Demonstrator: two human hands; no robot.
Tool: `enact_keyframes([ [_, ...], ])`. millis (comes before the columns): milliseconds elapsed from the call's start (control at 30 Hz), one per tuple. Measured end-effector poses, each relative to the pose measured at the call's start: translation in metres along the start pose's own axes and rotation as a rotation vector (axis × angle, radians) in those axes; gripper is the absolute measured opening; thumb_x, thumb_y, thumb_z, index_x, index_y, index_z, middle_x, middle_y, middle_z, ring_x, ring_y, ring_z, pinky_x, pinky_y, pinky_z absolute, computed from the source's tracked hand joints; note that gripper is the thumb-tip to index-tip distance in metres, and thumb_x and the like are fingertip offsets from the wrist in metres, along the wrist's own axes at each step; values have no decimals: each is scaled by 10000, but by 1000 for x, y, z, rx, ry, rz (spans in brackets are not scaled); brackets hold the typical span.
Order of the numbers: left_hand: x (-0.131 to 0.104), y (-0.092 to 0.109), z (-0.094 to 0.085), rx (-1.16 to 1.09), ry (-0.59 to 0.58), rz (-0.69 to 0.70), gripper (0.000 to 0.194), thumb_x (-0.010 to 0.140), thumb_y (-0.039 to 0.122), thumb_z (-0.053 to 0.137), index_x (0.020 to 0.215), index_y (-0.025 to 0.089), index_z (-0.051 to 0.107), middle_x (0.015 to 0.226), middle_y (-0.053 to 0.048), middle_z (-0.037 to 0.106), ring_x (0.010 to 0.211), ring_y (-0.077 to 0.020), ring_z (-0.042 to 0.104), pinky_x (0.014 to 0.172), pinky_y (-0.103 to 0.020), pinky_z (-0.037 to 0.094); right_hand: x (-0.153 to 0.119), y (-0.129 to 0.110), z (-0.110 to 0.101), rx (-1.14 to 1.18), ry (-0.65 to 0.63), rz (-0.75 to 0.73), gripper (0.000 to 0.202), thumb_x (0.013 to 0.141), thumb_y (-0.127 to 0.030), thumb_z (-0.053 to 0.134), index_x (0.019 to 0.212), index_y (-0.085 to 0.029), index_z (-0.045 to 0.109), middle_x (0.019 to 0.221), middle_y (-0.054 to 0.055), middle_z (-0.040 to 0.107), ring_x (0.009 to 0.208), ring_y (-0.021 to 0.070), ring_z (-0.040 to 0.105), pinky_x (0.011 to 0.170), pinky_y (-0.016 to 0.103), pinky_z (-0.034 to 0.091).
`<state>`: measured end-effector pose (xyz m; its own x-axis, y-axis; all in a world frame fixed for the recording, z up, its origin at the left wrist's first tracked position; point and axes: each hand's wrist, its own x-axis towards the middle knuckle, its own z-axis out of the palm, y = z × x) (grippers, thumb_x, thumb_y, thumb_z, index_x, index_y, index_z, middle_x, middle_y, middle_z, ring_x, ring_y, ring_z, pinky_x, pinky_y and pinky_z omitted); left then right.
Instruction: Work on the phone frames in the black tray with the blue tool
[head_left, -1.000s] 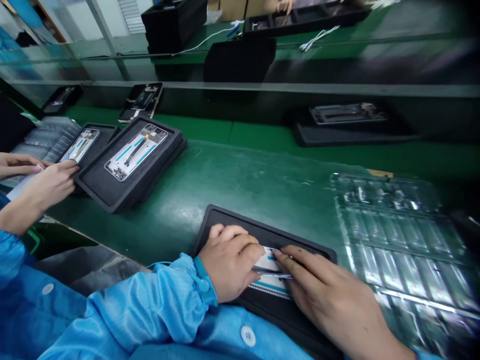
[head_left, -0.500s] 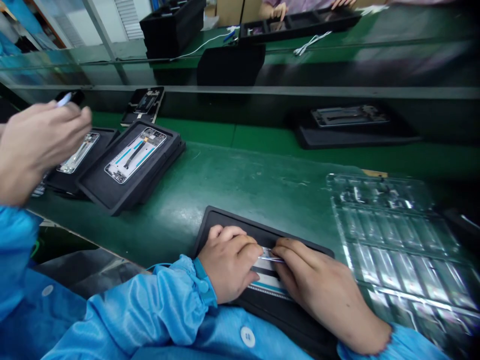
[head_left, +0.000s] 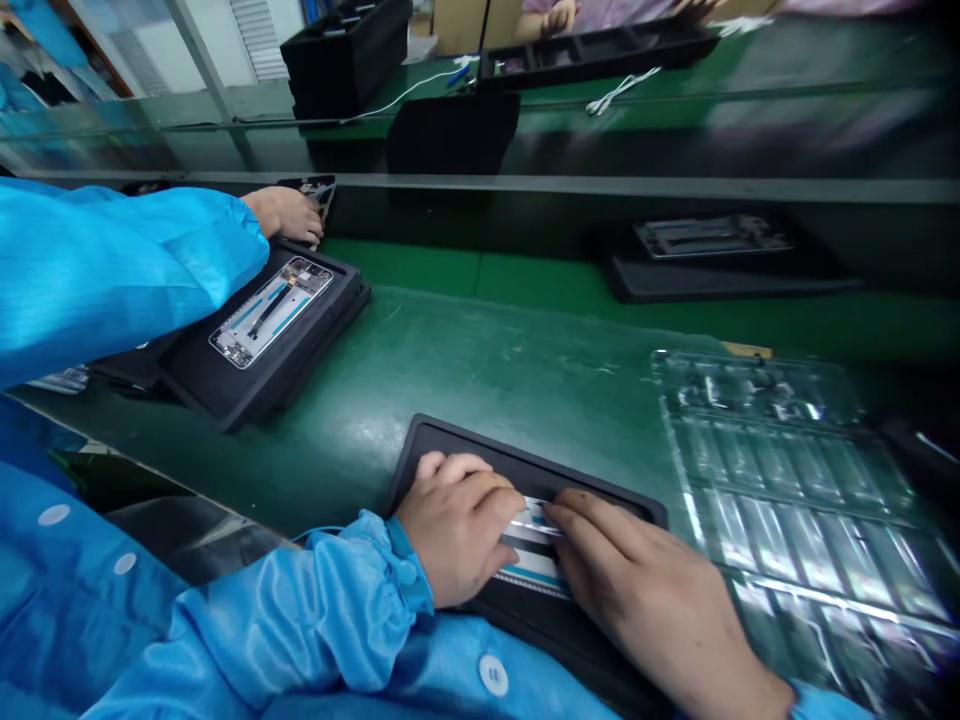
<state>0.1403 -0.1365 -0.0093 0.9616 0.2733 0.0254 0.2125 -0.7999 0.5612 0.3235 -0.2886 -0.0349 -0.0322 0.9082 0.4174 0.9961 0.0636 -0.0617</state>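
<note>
A phone frame (head_left: 534, 566) with blue strips lies in a black foam tray (head_left: 517, 445) in front of me, much of it covered by my hands. My left hand (head_left: 459, 530) has its fingers curled over the frame's left part, thumb and index finger holding it. Over the frame's right part, my right hand (head_left: 652, 585) is closed around a thin shiny metal tool, which looks like tweezers (head_left: 537, 524). The tool's tip reaches close to my left index finger. What lies under the fingers is hidden.
Clear plastic blister trays (head_left: 795, 480) lie at right. Stacked foam trays at left carry another phone frame (head_left: 271, 312). A co-worker's blue sleeve (head_left: 127, 270) reaches across them. One more phone frame (head_left: 712, 236) rests on a tray (head_left: 720, 280) at the back right.
The co-worker's arm at left has reached forward over the trays to the dark item behind them. My right hand has shifted slightly; my left hand stays in place.
</note>
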Motion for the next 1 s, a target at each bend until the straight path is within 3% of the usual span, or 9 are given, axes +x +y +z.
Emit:
enact_keyframes([
  [167,0,0,-1,3,-8,-3,414,951,339,810,1297,201,629,1410,-80,711,1362,-319,553,1098,-516,388,7,-3,5,-19,-33,81,231,1079,-238,503,980,-151,692,976,83,750,725,182,677,671,325,510],
  [533,0,0,-1,-5,-7,-15,423,952,343,801,1314,209,627,1408,-78,715,1366,-312,555,1097,-518,394,-6,6,-1,20,-8,-52,276,1056,-194,512,1117,-140,775,1168,132,786,926,225,750,779,336,580],
  [733,-1,-4,5,-8,4,-10,433,948,363,801,1316,220,624,1387,-79,720,1370,-330,544,1111,-529,375,-2,2,-8,-16,-100,-17,300,1048,-203,504,1179,-143,767,1241,121,777,954,242,767,761,362,618],
  [833,-1,-5,6,-7,12,-5,448,939,362,808,1320,214,623,1387,-74,719,1366,-324,544,1113,-525,376,1,12,-18,74,-124,12,308,1060,-238,498,1223,-188,755,1255,95,769,891,203,773,695,321,624],
  [1000,-1,-2,2,2,2,-1,442,941,359,797,1324,204,637,1392,-86,721,1357,-307,555,1103,-511,399,3,30,-32,269,-6,162,208,1052,-344,579,1135,-240,739,1165,89,765,973,213,772,819,300,642],
])
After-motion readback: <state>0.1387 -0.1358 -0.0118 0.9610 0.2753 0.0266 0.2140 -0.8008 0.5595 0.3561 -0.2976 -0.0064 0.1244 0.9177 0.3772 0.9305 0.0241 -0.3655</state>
